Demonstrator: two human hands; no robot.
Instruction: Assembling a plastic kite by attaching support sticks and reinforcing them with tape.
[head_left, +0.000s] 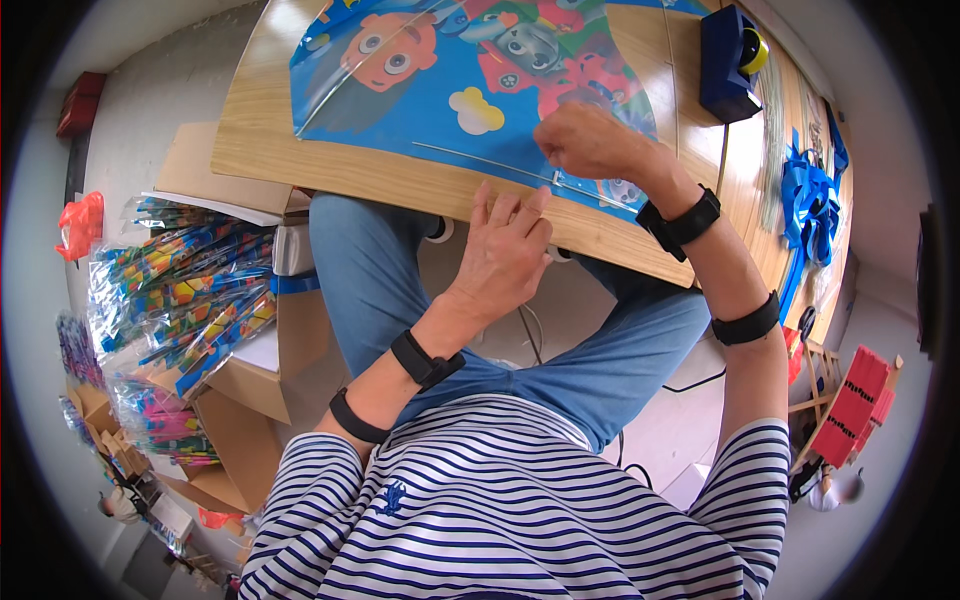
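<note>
A person in a striped shirt (490, 500) sits at the near edge of a wooden table (370, 168), where a thin white rod (470, 158) lies along the near edge of a glossy blue cartoon sheet (505, 132). Slippage looks the likeliest trouble: a brush from a wrist could knock the slender rod askew, and uneven pressure could crease or drag the sheet. The left hand (505, 250), fingers loosely parted and slightly bent, has its fingertips over the table's near edge, just short of the rod, with nothing visible in its grasp. The right hand (592, 142) hangs over the sheet's near edge, its fingers curled narrow; whether they pinch anything cannot be told from here. A small white fitting (557, 178) shows on the rod just below them. Toward the table's right end stand a blue tape dispenser (728, 70) and a heap of blue ribbon (808, 200). Beyond the table's left end, plastic-wrapped packs (195, 285) crowd a cardboard box (300, 325), and a red plastic bag (80, 225) lies farther off.
</note>
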